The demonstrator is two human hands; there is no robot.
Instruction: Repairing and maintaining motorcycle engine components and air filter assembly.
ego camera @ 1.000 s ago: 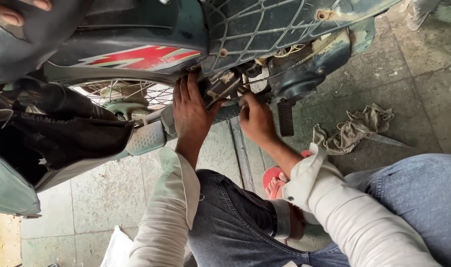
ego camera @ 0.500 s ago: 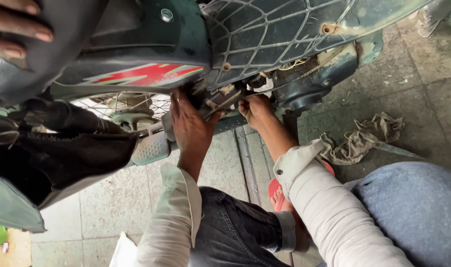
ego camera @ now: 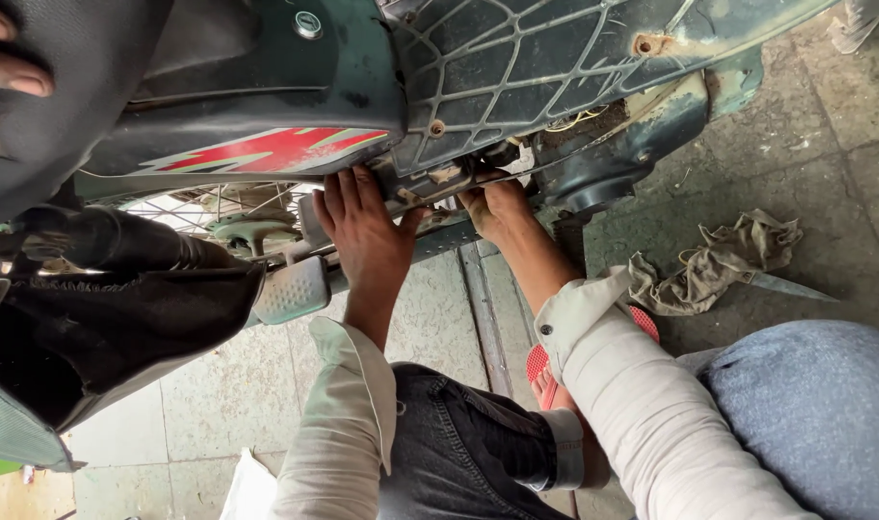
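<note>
Hands are pressed up under a tilted scooter (ego camera: pixel 266 106). A metal bracket (ego camera: pixel 430 183), its long axis running left to right beneath the ribbed underside panel (ego camera: pixel 516 67), is gripped by the left hand (ego camera: pixel 367 231). The right hand (ego camera: pixel 497 207) touches its far end; fingertips are hidden, so its grip cannot be told.

Access from below only. Ribbed underside panel (ego camera: pixel 555 67) of the tilted scooter closes off the top; dark engine casing (ego camera: pixel 603 169) blocks the right side. Left hand (ego camera: pixel 367 236) and right hand (ego camera: pixel 497 207) both sit in the narrow gap under the panel edge, just beside each other, little room between. Footrest (ego camera: pixel 290 289) and spoked wheel (ego camera: pixel 218 217) crowd the left. Open paved floor (ego camera: pixel 825 173) to the right, except a crumpled rag (ego camera: pixel 719 260). Person's own knees close the near side.
</note>
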